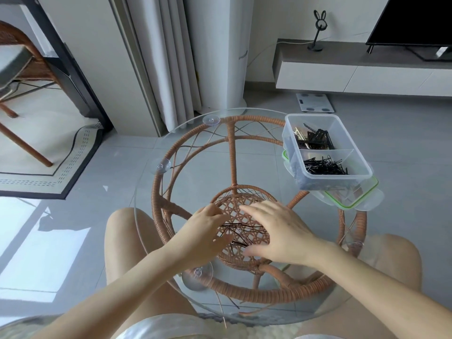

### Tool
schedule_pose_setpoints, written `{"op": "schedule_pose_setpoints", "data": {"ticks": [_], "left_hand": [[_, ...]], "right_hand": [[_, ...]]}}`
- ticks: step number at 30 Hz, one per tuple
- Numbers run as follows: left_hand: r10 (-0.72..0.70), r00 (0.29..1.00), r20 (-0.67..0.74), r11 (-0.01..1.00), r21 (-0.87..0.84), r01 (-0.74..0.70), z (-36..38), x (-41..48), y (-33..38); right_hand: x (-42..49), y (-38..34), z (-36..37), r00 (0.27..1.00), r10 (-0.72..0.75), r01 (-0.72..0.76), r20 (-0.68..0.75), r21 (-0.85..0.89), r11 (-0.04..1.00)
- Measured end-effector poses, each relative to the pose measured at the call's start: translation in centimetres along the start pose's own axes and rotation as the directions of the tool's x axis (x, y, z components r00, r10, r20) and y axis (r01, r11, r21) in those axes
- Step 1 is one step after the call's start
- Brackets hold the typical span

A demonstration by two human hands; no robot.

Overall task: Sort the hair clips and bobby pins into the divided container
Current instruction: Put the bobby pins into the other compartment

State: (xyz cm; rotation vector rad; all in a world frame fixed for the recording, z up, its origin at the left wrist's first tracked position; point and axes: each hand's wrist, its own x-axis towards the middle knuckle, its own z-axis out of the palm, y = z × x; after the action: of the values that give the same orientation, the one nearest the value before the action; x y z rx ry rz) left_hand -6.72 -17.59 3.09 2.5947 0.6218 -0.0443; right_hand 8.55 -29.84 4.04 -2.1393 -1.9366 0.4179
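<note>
A loose pile of dark bobby pins (241, 232) lies on the round glass tabletop (186, 148), over the wicker centre of the frame. My left hand (204, 234) rests at the pile's left edge with fingers curled toward the pins. From the right, my right hand (274, 231) lies over the pile, fingers spread and flat, hiding part of it. The clear divided container (359, 152) stands at the table's right edge. Its far compartment holds dark hair clips (315, 139); its near compartment holds black bobby pins (326, 165).
The container sits on its green-rimmed lid (354, 194), which overhangs the table edge. One stray pin (233, 303) lies near the front of the glass. My knees flank the table. A white scale (314, 102) lies on the floor behind.
</note>
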Motion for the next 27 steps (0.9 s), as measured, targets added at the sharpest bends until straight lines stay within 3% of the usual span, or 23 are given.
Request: {"op": "schedule_pose_setpoints", "data": {"ticks": [2,8,14,18,23,27], "left_hand": [[-0.001,0.999,0.033,0.999,0.032,0.0,0.1,-0.1,0.5],[-0.025,0.999,0.034,0.993,0.118,0.021,-0.2,0.3,0.4],[-0.044,0.997,0.057,0.994,0.105,0.038,-0.7,0.2,0.1],[-0.055,0.996,0.064,0.995,0.091,0.049,-1.1,0.4,0.4],[-0.179,0.983,-0.047,0.977,0.108,0.183,-0.5,-0.2,1.4],[-0.244,0.968,0.061,0.954,0.194,0.229,-0.7,0.2,2.6]], "right_hand": [[0.3,0.0,0.5,0.998,0.042,-0.032,0.056,-0.159,0.987],[1.9,-0.5,1.5,0.997,0.072,-0.071,0.019,-0.027,0.997],[2.7,-1.0,1.4,0.994,-0.018,0.046,0.111,-0.25,0.967],[2.5,-0.6,1.0,0.99,-0.019,0.05,0.14,-0.222,0.974],[1.2,1.0,-3.1,0.996,0.084,-0.084,-0.007,-0.101,0.991],[0.4,4.2,-8.1,0.975,0.174,-0.193,-0.14,-0.14,0.971]]}}
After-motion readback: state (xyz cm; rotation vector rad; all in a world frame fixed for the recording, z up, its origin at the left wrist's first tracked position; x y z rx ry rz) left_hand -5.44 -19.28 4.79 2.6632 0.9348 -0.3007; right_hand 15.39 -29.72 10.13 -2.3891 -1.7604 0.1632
